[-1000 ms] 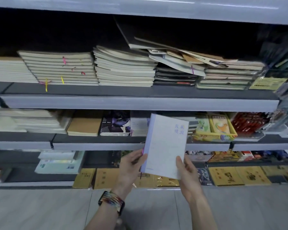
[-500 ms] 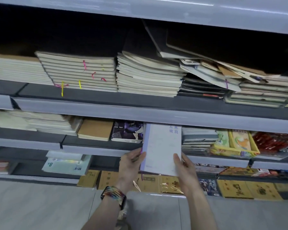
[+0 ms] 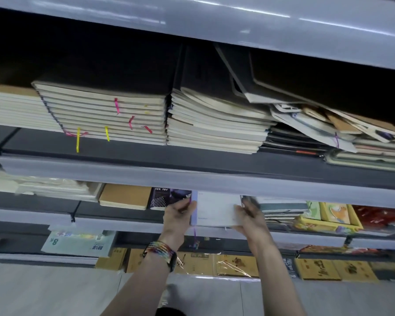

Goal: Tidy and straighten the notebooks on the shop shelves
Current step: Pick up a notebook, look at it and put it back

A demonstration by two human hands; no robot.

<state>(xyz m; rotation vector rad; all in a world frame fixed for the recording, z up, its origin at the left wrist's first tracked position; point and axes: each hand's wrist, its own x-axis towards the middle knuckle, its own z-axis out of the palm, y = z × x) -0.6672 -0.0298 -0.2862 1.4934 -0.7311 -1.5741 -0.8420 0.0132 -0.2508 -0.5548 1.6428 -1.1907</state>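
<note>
notebook: white notebook [image 3: 216, 209], almost flat at the mouth of the middle shelf [image 3: 114, 225], just right of the dark notebook [image 3: 162, 198]; whether it rests there yet i cannot tell.
left hand: left hand [image 3: 178, 215] pinches the lilac spine edge, the side nearest the dark notebook.
right hand: right hand [image 3: 249, 217] grips the edge farthest from the dark notebook; blurred.
handling: probably light, thin, slightly floppy, with a smooth cover; best held by both side edges.
</note>
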